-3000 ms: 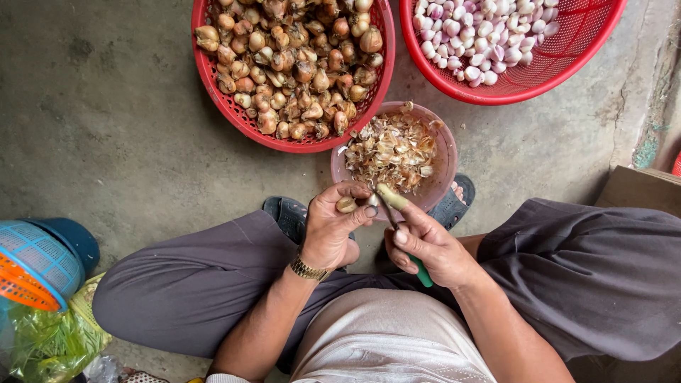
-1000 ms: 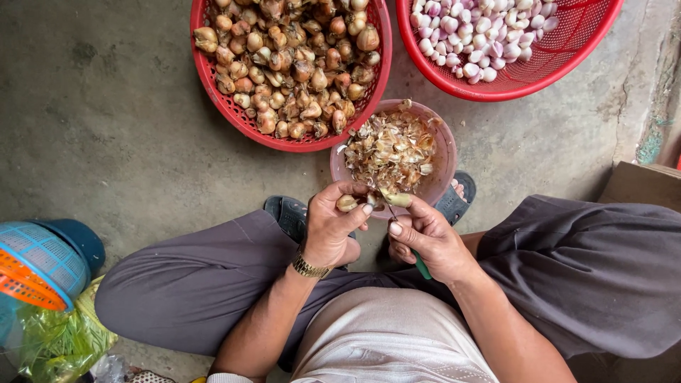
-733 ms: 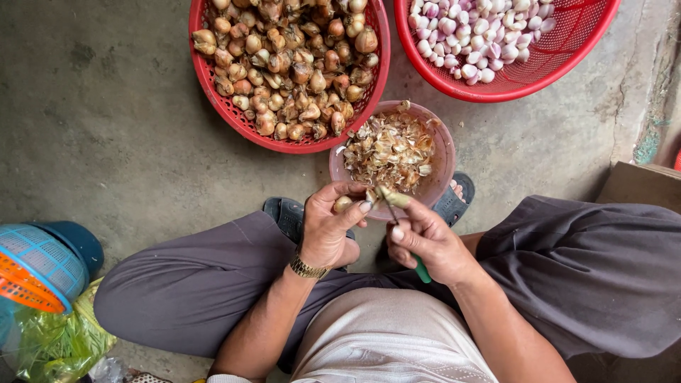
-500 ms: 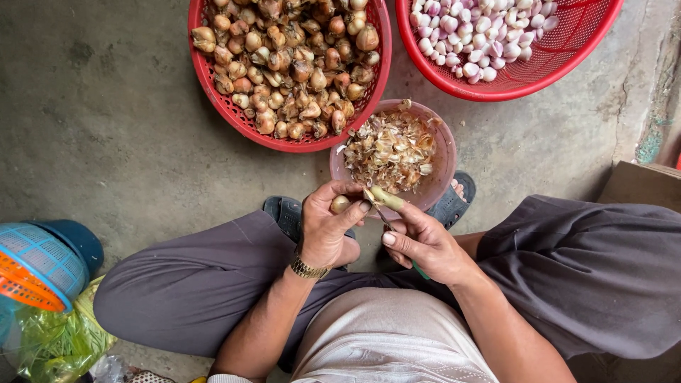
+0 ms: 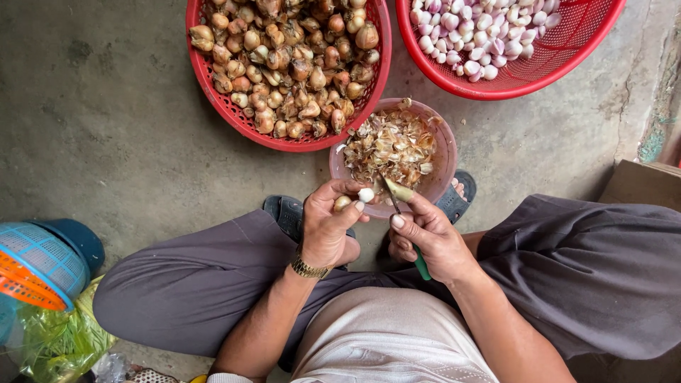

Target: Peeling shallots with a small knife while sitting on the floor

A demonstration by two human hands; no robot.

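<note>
Head view: left fingers (image 5: 339, 190) grasping shallot (image 5: 364, 194); right fingers (image 5: 406, 221) clenched on knife (image 5: 396, 193), blade touching shallot.

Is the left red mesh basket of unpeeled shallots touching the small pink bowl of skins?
Touching: the head view shows the basket rim overlapping the bowl rim, no gap.

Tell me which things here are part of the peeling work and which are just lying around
In use: left hand holding a shallot; right hand with knife; peel bowl; unpeeled basket; peeled basket.
Lying about: blue basket; green bag; cardboard box.
</note>
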